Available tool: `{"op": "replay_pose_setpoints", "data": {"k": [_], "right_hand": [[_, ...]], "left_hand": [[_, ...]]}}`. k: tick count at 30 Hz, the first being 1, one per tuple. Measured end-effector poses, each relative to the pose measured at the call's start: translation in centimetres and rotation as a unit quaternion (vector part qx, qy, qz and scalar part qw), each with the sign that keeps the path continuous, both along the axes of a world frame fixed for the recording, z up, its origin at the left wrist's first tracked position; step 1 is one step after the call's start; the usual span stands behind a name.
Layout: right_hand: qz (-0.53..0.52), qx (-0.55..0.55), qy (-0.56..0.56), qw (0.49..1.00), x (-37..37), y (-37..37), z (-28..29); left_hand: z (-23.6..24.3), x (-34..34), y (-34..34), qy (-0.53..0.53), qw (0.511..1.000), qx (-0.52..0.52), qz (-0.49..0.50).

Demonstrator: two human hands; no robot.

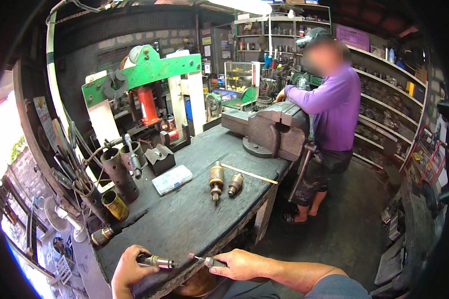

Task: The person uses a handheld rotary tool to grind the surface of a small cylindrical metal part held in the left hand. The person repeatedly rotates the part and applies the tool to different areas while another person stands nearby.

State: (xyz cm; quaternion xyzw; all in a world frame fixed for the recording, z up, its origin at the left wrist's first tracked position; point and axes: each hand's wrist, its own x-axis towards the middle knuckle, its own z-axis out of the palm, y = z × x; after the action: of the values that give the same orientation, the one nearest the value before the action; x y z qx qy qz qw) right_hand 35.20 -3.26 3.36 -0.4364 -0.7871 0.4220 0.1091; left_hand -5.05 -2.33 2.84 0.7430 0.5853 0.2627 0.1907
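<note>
My left hand [133,264] is closed around a shiny metal cylindrical part [158,261] with a thin shaft, just above the bench's near edge. In my right hand [237,264] is a die grinder [212,261] tipped with a small reddish-brown grinding stone [191,255]. The stone points left at the shaft end, with a small gap between them. Two motor armatures, a longer one [216,180] and a shorter one [236,185], lie farther up the dark workbench [184,214]. A flat stick [249,174] is beside them.
A large bench vise [274,129] sits at the far right corner. A clear plastic case [172,180] and metal tubes [118,172] holding tools are on the left. Behind stands a green-beamed press [144,77]. A person in purple [334,109] leans on the vise.
</note>
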Motion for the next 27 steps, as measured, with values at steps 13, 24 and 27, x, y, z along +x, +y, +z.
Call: {"op": "replay_pose_setpoints", "data": {"k": [13, 24, 27], "right_hand": [[-0.031, -0.142, 0.313, 0.939, -3.3, 4.3, -2.9], [0.031, -0.309, 0.534, 0.786, -6.2, 14.5, -6.1], [0.023, -0.299, 0.522, 0.799, -7.0, 15.3, -7.6]], "left_hand": [[-1.6, 3.7, 2.2, 0.077, 0.977, -0.016, 0.196], [-2.3, 3.8, 1.8, 0.052, 0.972, 0.023, 0.227], [-2.2, 4.0, 1.8, 0.050, 0.972, 0.035, 0.228]]}}
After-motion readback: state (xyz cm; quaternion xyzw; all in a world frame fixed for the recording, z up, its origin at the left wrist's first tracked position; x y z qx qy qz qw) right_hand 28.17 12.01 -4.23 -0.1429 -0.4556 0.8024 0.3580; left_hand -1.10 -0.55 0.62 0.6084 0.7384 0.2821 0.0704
